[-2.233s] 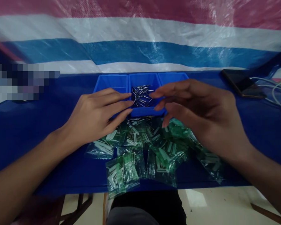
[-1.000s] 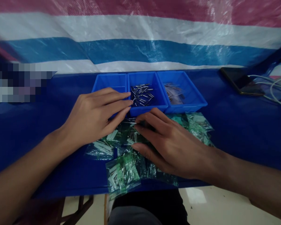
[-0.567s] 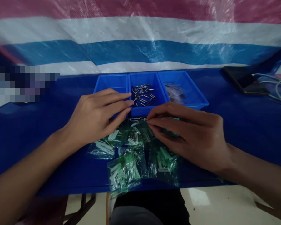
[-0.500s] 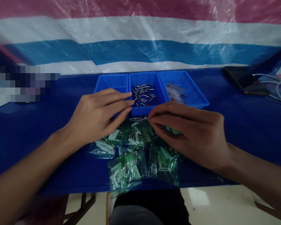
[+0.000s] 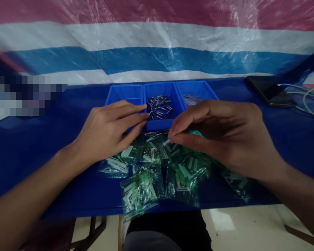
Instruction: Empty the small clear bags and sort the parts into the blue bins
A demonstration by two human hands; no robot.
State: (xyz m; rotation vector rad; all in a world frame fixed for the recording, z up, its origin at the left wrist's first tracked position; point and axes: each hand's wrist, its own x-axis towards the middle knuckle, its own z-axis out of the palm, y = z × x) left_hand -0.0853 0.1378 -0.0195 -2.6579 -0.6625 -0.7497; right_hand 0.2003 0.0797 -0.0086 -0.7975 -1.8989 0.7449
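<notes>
My right hand [image 5: 225, 136] pinches a small whitish, screw-like piece [image 5: 166, 142] between thumb and fingertips, just in front of the middle blue tray [image 5: 159, 124]. That tray holds many thin metal pins [image 5: 159, 106]. My left hand [image 5: 110, 129] lies with its fingers apart, fingertips at the left edge of the middle tray, nothing in them. Below both hands several greenish clear bags [image 5: 140, 191] with white and metal parts cover the table. More pins [image 5: 155, 133] lie along the tray's front edge.
The left blue tray [image 5: 125, 91] shows no parts. In the right blue tray [image 5: 202, 87] are clear plastic packets [image 5: 191, 99]. A dark phone [image 5: 269, 91] with white cables [image 5: 303, 94] lies at the right. Striped sheeting [image 5: 157, 59] hangs behind the blue table [image 5: 86, 195].
My right hand has turned and drawn back slightly to the right, lifting the small piece away from the tray's front edge. My left hand has hardly moved.
</notes>
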